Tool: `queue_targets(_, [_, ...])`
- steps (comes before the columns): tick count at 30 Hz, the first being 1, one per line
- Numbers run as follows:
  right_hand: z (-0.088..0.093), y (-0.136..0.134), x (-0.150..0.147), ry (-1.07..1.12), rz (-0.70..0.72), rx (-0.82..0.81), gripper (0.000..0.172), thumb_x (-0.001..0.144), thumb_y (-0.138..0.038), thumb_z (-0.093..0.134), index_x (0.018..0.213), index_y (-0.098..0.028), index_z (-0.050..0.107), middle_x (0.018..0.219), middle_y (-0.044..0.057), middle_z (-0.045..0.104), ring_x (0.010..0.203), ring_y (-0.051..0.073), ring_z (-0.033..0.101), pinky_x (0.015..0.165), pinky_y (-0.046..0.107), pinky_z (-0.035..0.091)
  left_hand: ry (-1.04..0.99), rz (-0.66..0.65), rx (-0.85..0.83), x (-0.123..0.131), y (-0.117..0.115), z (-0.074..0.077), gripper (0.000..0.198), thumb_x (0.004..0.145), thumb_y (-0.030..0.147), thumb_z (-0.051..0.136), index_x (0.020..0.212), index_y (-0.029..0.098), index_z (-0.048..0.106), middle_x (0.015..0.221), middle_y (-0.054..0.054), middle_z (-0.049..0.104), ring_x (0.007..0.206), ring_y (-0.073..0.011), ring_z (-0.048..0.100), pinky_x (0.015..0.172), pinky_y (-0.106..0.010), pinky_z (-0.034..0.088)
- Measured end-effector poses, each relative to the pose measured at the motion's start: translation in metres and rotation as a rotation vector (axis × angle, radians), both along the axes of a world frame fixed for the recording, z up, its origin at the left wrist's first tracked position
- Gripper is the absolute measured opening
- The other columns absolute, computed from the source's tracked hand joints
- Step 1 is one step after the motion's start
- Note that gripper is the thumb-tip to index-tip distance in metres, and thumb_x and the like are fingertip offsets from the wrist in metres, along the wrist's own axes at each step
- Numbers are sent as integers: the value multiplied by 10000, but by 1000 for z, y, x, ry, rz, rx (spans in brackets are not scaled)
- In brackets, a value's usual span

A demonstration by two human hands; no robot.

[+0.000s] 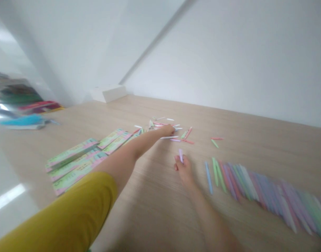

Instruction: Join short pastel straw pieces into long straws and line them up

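Note:
My right hand (184, 168) is closed around a slim purple pen-like stick (180, 155), which points up and away from me just above the table. Further off, my left hand (168, 130) reaches into a loose heap of pastel sticks (180, 128). Its fingers point down and are mostly hidden, so whether it grips one is unclear. To the right of my right hand, a long row of pastel sticks (265, 190) lies side by side, blurred at the near end. A blue stick (209, 177) lies at the row's left end, nearest that hand.
Flat printed green-and-pink packs (76, 164) lie at the left, partly behind my left arm. A red stick (217, 138) and a green one (214, 143) lie apart. A white box (109, 93) stands by the wall, and blue items (24, 120) lie at far left.

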State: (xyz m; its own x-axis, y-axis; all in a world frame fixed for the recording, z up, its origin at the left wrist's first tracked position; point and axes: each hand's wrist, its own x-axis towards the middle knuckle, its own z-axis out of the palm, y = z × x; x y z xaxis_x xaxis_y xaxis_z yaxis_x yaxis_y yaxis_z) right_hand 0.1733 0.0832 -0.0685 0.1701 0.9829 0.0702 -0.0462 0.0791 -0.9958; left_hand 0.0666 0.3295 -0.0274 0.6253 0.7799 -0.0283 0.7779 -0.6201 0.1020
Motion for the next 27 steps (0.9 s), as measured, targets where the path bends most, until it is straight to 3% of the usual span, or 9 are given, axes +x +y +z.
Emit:
queue_targets(6, [0, 2, 1, 164, -11, -36, 437, 712, -611, 636, 753, -210, 468, 471, -81, 437, 450, 82, 391, 465, 227, 268, -181, -42, 44, -3, -18, 10, 193, 783, 146, 540, 933, 105, 653, 861, -123, 667, 906, -239, 588, 833, -326, 438])
queue_targets(11, [-1, 6, -2, 381, -38, -18, 473, 695, -634, 655, 828, -207, 501, 520, -85, 437, 511, 91, 480, 466, 211, 273, -407, -137, 29, -19, -69, 15, 234, 900, 196, 368, 1037, 127, 545, 955, -66, 619, 868, -147, 542, 818, -259, 427])
queue_targets(15, [3, 4, -5, 521, 17, -20, 466, 654, -587, 722, 783, -210, 479, 579, -83, 456, 530, 75, 482, 461, 198, 271, -845, -158, -233, -35, -135, -2, 283, 941, 360, 328, 902, 148, 512, 803, -31, 563, 719, -123, 488, 718, -254, 414])
queue_targets(19, [7, -3, -12, 592, 57, -94, 451, 609, -535, 764, 746, -200, 494, 616, -65, 500, 522, 71, 460, 459, 203, 293, -1301, 50, -472, -41, -198, -27, 389, 874, 548, 458, 818, 164, 490, 719, -3, 497, 619, -102, 406, 623, -246, 358])
queue_targets(24, [10, -14, -22, 625, 140, -147, 386, 617, -458, 758, 701, -198, 485, 590, -63, 479, 510, 75, 434, 467, 213, 310, -1566, 272, -396, -43, -248, -50, 404, 824, 577, 553, 835, 177, 500, 692, 10, 494, 659, -116, 441, 676, -265, 366])
queue_targets(27, [8, -19, -25, 644, 201, -156, 357, 637, -423, 760, 686, -194, 489, 556, -72, 429, 503, 71, 401, 472, 207, 305, -1615, 289, -353, -48, -261, -54, 399, 852, 539, 543, 1038, 188, 511, 660, 28, 515, 653, -121, 470, 696, -265, 369])
